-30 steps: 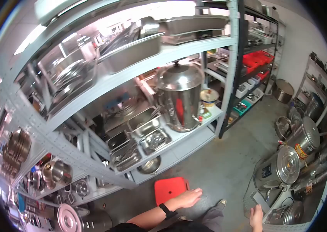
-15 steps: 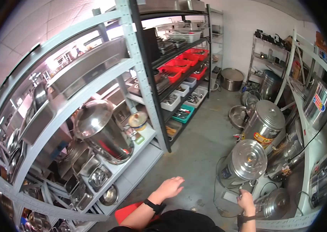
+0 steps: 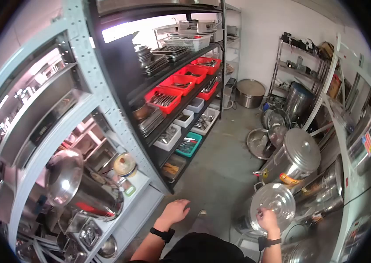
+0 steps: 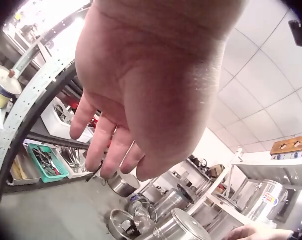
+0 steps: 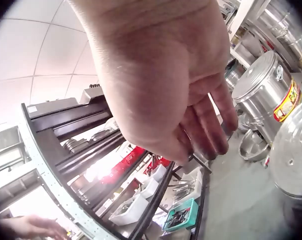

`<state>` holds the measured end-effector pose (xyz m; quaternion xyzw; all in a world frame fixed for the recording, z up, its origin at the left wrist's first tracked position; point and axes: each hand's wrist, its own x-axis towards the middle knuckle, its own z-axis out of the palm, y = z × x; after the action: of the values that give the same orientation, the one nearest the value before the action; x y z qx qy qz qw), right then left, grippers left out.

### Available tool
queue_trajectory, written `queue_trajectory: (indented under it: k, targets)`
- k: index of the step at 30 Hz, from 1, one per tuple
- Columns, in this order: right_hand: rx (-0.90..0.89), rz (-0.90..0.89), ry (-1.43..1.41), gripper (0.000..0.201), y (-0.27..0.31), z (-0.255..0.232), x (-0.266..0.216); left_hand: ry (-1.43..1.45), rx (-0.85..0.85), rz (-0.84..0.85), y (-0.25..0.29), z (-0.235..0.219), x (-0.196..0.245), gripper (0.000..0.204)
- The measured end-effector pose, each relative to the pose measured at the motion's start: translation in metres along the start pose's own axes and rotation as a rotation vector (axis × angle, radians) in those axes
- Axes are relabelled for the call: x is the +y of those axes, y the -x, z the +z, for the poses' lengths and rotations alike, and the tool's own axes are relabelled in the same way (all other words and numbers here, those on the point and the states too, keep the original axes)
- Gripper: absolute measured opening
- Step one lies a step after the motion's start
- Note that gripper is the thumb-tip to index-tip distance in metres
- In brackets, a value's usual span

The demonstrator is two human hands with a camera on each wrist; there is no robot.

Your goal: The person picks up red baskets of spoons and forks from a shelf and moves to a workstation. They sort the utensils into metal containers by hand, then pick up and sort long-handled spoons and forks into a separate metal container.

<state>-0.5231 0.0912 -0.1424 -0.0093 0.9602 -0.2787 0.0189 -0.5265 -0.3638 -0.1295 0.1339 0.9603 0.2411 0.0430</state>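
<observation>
My left hand [image 3: 174,213] hangs over the floor of the aisle, holding nothing. In the left wrist view its fingers [image 4: 107,150] droop loosely below the palm. My right hand [image 3: 268,220] is also bare of any object, its fingers [image 5: 203,125] relaxed in the right wrist view. From the head view it overlaps the round lid of a steel pot [image 3: 282,204] on the right side. Nearest the left hand is the grey rack's low shelf [image 3: 143,206], with a tall lidded steel urn [image 3: 89,193] on it.
A black rack [image 3: 168,140] carries red bins [image 3: 164,99], white bins and a teal bin [image 3: 189,143]. Along the right stand lidded steel pots [image 3: 299,151] and a shallow steel basin [image 3: 260,143]. Grey floor [image 3: 225,162] runs between, toward a large pot [image 3: 250,93] at the back.
The head view has turned right and moved forward along the aisle. The red stool has gone out of sight, and the black rack appears closer. Both hands stay without an object.
</observation>
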Motion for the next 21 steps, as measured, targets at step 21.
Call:
queue_trajectory:
  k: [21]
  targets:
    - [0.095, 0.013, 0.015, 0.026, -0.407, -0.066, 0.095, -0.027, 0.179, 0.07, -0.479, -0.071, -0.041, 0.039]
